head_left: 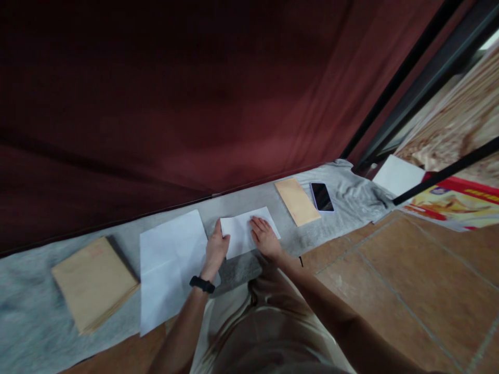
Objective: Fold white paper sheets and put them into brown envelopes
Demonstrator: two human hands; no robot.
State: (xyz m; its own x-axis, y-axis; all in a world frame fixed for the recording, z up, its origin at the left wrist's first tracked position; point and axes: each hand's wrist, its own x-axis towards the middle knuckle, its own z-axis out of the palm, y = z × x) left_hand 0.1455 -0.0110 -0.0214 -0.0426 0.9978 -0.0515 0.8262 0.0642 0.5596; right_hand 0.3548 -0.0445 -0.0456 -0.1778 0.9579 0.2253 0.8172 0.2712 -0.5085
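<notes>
A folded white sheet of paper [238, 232] lies in front of me on the grey cloth. My left hand [217, 244] holds its left edge, with the thumb towards the paper; some of the fingers are hard to see. My right hand [265, 238] rests flat on the right part of the sheet, fingers stretched out. Left of my left hand lie larger white sheets [167, 270], with a crease across them. A brown envelope [297, 201] lies to the right of the folded paper. Farther left sits a stack of brown envelopes [95, 283].
A phone [322, 197] lies beyond the single envelope. The grey cloth [351, 189] covers the narrow surface and bunches up at its right end. A dark red curtain [218, 104] hangs behind. Tiled floor [390, 280], a black pole [460, 163] and a colourful printed box [460, 200] are at right.
</notes>
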